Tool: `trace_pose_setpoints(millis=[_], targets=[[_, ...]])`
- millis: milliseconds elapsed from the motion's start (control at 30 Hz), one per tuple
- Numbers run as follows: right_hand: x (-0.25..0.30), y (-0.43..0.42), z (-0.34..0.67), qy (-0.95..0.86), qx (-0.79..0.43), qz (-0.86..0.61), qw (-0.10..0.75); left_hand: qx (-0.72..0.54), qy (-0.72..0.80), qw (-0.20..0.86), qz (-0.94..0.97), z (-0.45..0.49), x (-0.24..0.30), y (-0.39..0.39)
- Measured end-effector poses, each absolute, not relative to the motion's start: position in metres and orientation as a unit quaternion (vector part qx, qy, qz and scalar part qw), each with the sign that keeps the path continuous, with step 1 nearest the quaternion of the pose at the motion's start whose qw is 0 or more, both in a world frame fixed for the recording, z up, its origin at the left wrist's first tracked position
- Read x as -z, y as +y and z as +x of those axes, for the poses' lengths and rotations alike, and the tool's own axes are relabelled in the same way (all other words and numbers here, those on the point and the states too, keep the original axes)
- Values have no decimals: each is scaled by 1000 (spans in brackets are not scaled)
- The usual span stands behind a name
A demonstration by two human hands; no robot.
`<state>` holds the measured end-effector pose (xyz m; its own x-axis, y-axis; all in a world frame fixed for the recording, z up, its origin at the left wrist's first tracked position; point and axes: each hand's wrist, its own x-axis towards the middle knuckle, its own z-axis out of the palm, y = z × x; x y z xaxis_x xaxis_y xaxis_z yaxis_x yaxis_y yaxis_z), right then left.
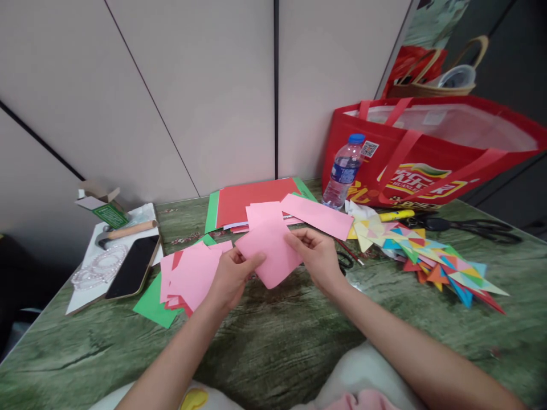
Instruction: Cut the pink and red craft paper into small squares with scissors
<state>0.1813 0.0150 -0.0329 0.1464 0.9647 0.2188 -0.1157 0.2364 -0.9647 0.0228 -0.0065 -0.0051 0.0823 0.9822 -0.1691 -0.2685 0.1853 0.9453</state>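
Note:
A square of pink paper (273, 256) is held up in front of me over the table, turned so one corner points down. My left hand (233, 276) pinches its left side, thumb on top. On the right side, my right hand (315, 253) grips the paper between thumb and fingers. Behind it lie another pink piece (264, 212) and a pink strip (320, 215). A loose pile of pink squares (196, 272), with some red showing, rests left of my left hand, on top of a green sheet (156, 304).
Red and green sheets (256, 199) lie by the wall. To the right are a water bottle (343, 173), a red bag (427, 154), a yellow glue stick (396, 215), black scissors (465, 226) and folded colored paper pieces (444, 262). A phone (133, 266) and a small green box (109, 212) sit left.

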Motion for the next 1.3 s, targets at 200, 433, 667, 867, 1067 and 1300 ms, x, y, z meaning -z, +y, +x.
trace_pose_setpoints(millis=[200,433,667,867,1067,1300], targets=[[34,16,183,-463,-450,-427,633,-534,461,602,374,24,8,-6],[34,17,183,-436,-467,-424,642,-545,466,571,399,24,6,-6],[32,19,183,-409,-485,-412,654,-547,437,562,440,19,0,-4],[30,18,182,-404,-485,-408,660,-567,445,535,441,17,4,-4],[29,17,182,-402,-491,-400,661,-576,445,501,468,16,7,-3],[29,17,183,-400,-496,-397,661,-578,420,530,457,14,1,-2]])
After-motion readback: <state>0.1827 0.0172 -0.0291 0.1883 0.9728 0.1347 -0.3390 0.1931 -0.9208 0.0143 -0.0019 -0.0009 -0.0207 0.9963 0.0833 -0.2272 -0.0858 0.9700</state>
